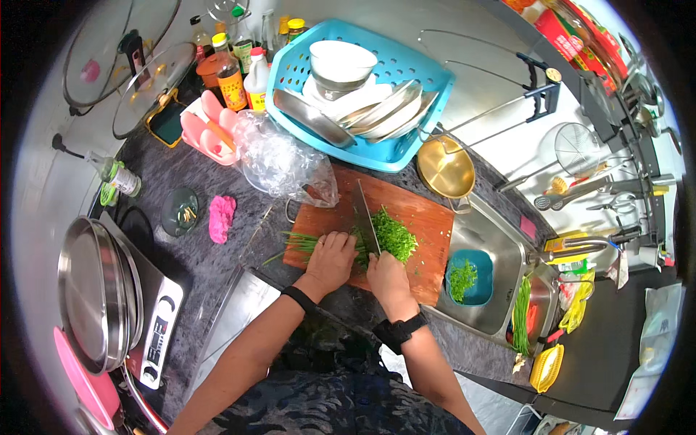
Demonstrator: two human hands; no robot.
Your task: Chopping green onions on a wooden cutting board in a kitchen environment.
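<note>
A wooden cutting board [435, 217] lies on the dark counter before me. On it, my left hand [333, 258] presses down on a bunch of long green stalks [299, 243], which stick out past its left edge. My right hand [387, 274] grips the handle of a kitchen knife [365, 217], whose blade stands just right of my left fingers. Against the blade's right side lies a heap of finely chopped greens [392, 236]. A blue-green bowl [489, 277] in the sink holds more chopped greens [462, 280]. Further right, whole green stalks [522, 315] lie by the smaller basin.
A blue dish basket [435, 92] with bowls and plates stands behind the board, beside a clear plastic bag [288, 157]. A brass-coloured pan [446, 166] sits near the sink [495, 234]. Stacked steel pans [87, 293] rest on a cooktop [162, 326] at the left.
</note>
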